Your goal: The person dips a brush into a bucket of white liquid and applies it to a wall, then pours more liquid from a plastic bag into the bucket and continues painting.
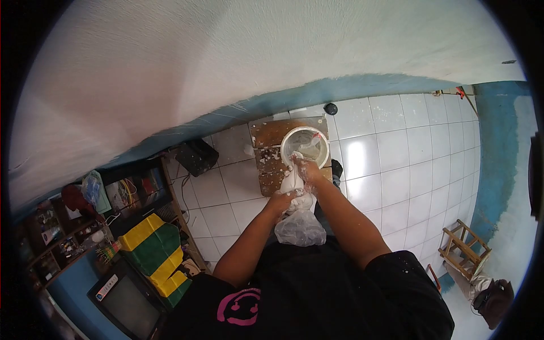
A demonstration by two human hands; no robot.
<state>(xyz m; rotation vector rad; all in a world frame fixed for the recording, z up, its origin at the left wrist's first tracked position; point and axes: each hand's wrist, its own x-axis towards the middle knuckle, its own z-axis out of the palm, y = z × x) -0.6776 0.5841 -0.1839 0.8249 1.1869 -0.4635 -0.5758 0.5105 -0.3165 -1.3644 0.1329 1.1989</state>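
A clear plastic bag (300,228) filled with white paste is held in front of my body, its loose open end hanging toward my shirt. My left hand (281,202) is closed around the bulging middle of the bag. Nearer the bucket, my right hand (307,170) is closed on the bag's narrower end, which reaches the bucket's near rim. White smears cover the fingers of both hands. The white bucket (284,139) stands on a small wooden table (271,133) spotted with white; crumpled clear plastic (311,148) lies inside it.
White floor tiles (391,164) surround the table, with a wall (226,68) behind it. A dark round object (330,109) lies on the floor beyond. Shelves with a television (133,300) stand at left, and a wooden stool (464,249) is at far right.
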